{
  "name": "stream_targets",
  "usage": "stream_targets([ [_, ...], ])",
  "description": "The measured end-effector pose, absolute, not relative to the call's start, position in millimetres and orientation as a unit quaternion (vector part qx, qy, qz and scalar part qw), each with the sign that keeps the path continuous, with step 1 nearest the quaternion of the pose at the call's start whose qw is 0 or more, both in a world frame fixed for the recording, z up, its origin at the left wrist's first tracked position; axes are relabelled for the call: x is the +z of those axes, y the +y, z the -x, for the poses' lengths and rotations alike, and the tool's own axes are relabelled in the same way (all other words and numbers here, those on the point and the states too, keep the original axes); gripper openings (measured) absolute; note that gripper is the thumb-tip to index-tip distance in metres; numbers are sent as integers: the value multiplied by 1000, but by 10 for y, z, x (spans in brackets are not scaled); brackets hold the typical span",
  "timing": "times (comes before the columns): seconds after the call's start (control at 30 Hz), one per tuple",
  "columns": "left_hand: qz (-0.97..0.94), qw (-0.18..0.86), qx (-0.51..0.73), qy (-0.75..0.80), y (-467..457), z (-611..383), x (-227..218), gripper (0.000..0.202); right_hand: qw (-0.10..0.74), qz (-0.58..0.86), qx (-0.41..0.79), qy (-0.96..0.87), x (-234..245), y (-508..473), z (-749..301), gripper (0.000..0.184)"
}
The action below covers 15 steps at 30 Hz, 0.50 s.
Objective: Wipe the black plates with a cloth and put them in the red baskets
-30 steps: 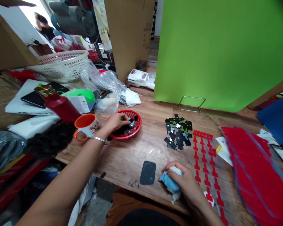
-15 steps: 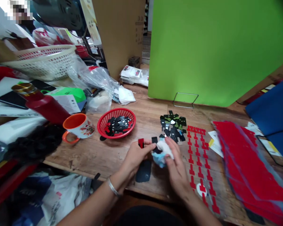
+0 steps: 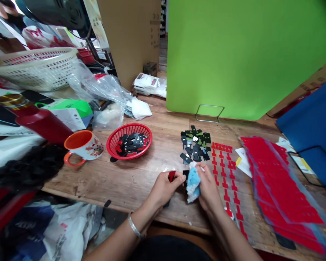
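My left hand (image 3: 165, 187) is closed, pinching a small flat black piece (image 3: 185, 175) between thumb and fingers. A red-and-black end (image 3: 171, 176) also shows at the same fingers; whether it belongs to the same piece I cannot tell. In my right hand (image 3: 208, 188) is a crumpled blue-and-white cloth (image 3: 193, 184), held against the black piece and covering part of it. Beyond the hands lies a heap of small black and dark green flat pieces (image 3: 196, 150). Right of my right hand, rows of red T-shaped pieces (image 3: 225, 174) are laid out.
A red basket (image 3: 111, 139) of black and red pieces stands left, beside an orange-and-white mug (image 3: 93, 146) and a red bottle (image 3: 45, 123). Red sheets in plastic (image 3: 277, 181) lie right. A green board (image 3: 233, 58) rises behind. Plastic bags (image 3: 105, 88) clutter the back left.
The cloth has turned, showing more blue, and sits lower against the black piece. My left hand has shifted slightly right and down, covering most of the dark flat thing beneath it.
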State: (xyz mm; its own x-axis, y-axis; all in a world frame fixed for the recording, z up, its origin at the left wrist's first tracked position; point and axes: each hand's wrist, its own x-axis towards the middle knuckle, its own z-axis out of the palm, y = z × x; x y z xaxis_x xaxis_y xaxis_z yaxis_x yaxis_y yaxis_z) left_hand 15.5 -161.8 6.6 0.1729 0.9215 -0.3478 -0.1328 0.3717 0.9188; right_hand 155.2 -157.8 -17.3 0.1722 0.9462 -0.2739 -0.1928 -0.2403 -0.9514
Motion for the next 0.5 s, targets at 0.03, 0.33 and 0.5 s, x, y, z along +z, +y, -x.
stream_targets([
  [0.03, -390, 653, 410, 503, -1612, -168, 62, 30, 522, 542, 587, -298, -180, -1581, -1555, 34],
  [0.33, -347, 616, 469, 530, -1662, -244, -117, 21, 379, 483, 603, -509, -85, -1709, -1610, 29],
  [0.5, -291, 610, 528, 514, -1663, -178, -73, 24, 421, 570, 546, -447, -88, -1712, -1550, 32],
])
